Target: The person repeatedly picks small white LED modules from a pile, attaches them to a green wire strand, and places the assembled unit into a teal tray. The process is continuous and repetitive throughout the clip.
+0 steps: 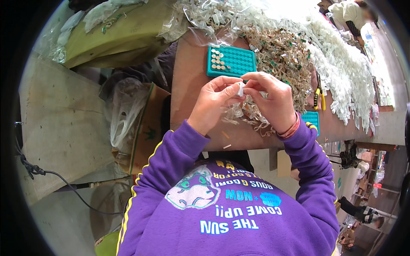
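Note:
My left hand (214, 101) pinches a small white piece (240, 88) between thumb and fingertips, above the table's near part. My right hand (271, 99) closes on the same piece from the other side, its fingertips almost meeting the left ones. What exactly the piece is, I cannot make out; it looks thin and folded. Just beyond my hands lies a teal tray (241, 60) with rows of round hollows. Several small round cream-coloured discs (218, 62) sit in its left part. Clear plastic scraps and thin strings lie beneath my hands.
A heap of brown stringy pieces (279, 53) spreads beyond my right hand, with a large white heap (341, 72) behind it. Yellow-handled pliers (319, 94) and a second teal tray (311, 118) lie to the right. At left stands a cardboard box (147, 128) with a clear bag (126, 115).

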The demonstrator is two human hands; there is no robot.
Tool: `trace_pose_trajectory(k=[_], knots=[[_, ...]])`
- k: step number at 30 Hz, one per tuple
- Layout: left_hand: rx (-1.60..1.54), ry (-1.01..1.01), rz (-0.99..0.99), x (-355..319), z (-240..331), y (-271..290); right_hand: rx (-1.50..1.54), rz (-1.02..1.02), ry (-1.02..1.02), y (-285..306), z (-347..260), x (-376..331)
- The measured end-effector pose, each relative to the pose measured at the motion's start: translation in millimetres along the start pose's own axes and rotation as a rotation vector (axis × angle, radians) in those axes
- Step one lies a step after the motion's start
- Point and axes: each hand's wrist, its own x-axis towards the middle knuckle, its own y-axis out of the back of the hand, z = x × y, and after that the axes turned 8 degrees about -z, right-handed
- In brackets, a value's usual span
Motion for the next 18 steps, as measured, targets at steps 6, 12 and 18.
trace_pose_trajectory(k=[6,12,18], knots=[[-0.137,0.023,-0.080,1,2,5,0.063,0.043,-0.049,-5,2,-4],[-0.143,0.033,-0.077,1,-1,8,0.001,0.056,0.018,-10,-1,-4],[-0.138,0.035,-0.083,-1,1,6,0.041,0.044,-0.021,-13,-1,-6]])
